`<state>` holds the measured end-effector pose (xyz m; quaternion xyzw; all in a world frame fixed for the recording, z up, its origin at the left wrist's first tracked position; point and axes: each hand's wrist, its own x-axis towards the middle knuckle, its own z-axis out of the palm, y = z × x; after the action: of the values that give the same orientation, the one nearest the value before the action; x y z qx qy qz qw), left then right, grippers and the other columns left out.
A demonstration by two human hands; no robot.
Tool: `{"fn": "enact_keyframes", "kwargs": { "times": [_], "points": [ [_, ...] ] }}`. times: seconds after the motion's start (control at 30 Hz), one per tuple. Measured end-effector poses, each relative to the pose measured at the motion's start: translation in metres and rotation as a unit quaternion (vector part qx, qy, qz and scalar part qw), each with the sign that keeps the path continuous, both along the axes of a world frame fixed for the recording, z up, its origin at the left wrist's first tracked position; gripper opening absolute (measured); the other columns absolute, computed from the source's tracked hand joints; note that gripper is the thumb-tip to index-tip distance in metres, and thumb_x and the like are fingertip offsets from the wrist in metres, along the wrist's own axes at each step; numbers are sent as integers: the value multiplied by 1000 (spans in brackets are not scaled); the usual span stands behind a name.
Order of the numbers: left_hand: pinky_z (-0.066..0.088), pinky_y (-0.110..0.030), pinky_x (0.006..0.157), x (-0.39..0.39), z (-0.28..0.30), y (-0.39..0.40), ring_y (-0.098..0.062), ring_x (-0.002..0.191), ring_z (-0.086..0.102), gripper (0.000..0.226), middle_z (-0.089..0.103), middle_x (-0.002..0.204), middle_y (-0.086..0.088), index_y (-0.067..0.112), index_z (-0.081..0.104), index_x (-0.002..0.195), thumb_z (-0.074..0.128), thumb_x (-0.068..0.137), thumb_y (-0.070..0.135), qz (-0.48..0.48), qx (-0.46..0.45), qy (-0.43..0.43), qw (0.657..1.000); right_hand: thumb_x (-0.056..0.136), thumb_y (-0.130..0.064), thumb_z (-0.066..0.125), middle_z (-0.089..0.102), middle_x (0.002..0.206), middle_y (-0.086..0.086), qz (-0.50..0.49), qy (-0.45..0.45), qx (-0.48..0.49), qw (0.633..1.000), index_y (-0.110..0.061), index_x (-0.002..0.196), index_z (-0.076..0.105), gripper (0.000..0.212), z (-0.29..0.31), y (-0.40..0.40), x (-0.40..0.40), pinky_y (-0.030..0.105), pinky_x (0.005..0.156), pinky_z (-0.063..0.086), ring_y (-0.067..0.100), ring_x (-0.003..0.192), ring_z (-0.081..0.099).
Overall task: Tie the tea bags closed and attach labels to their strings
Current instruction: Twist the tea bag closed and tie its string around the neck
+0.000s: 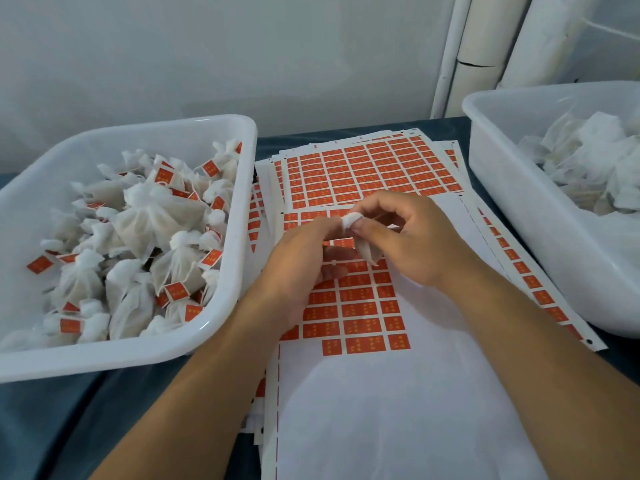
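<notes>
A small white tea bag [367, 252] hangs between both hands above the label sheets. My right hand [412, 237] pinches its gathered top between thumb and fingers. Close beside it, my left hand [304, 258] has its fingers curled at the same gathered top; what they grip is partly hidden. Under the hands lie sheets of red stickers [360, 306] on white backing, and more full sheets [374, 168] lie behind. I cannot make out the string.
A white tub [239, 188] on the left holds several tied tea bags with red labels. Another white tub [519, 216] on the right holds tea bags without labels. Both stand on a dark table cover [86, 410]. A wall and white pipes rise behind.
</notes>
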<state>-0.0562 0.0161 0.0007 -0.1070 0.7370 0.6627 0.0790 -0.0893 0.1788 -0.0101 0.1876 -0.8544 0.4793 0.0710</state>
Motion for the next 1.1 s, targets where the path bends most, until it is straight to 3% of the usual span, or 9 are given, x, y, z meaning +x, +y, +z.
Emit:
{"fn": "enact_keyframes", "kwargs": {
  "times": [0.2, 0.37, 0.57, 0.67, 0.73, 1.1],
  "points": [
    [59, -32, 83, 1, 2, -6, -8, 95, 75, 15, 78, 103, 10, 40, 72, 103, 62, 96, 48, -38, 76, 6, 996, 99, -39, 64, 70, 99, -22, 12, -15, -26, 999, -36, 105, 72, 10, 5, 2, 1, 17, 83, 54, 2, 98, 65],
    [56, -25, 75, 1, 3, -6, -10, 90, 75, 22, 78, 104, 9, 35, 73, 108, 60, 98, 50, -30, 74, 31, 996, 99, -39, 63, 69, 100, -22, 0, -22, -30, 999, -34, 105, 71, 11, 6, -1, 2, 12, 80, 51, 1, 97, 64],
    [57, -24, 77, 4, -2, -1, -6, 86, 74, 23, 77, 89, 14, 41, 77, 87, 59, 98, 51, -27, -56, 133, 989, 100, -37, 61, 67, 97, -23, -13, -21, -39, 999, -36, 106, 69, 10, 7, -2, 3, 3, 74, 50, -9, 96, 61],
    [54, -11, 63, 5, -4, 1, -2, 83, 73, 25, 76, 84, 17, 34, 76, 87, 60, 97, 50, -3, -84, 170, 982, 101, -36, 61, 68, 95, -22, -15, -33, -53, 998, -36, 105, 70, 10, 8, -2, 4, 6, 73, 53, -8, 96, 62],
    [52, -6, 64, 4, -5, 2, -5, 80, 73, 23, 76, 81, 15, 31, 76, 90, 62, 96, 48, 12, -84, 187, 979, 101, -35, 62, 70, 93, -20, -13, -45, -73, 996, -36, 103, 71, 10, 9, -3, 5, 8, 73, 54, -6, 95, 64],
    [51, -5, 64, 3, -5, 3, 1, 85, 69, 13, 72, 84, 24, 38, 72, 86, 66, 95, 46, 64, -131, 232, 962, 100, -34, 63, 75, 96, -13, 12, -226, -205, 952, -29, 103, 77, 15, 12, -3, 7, 26, 75, 62, 9, 96, 72]
  ]
}}
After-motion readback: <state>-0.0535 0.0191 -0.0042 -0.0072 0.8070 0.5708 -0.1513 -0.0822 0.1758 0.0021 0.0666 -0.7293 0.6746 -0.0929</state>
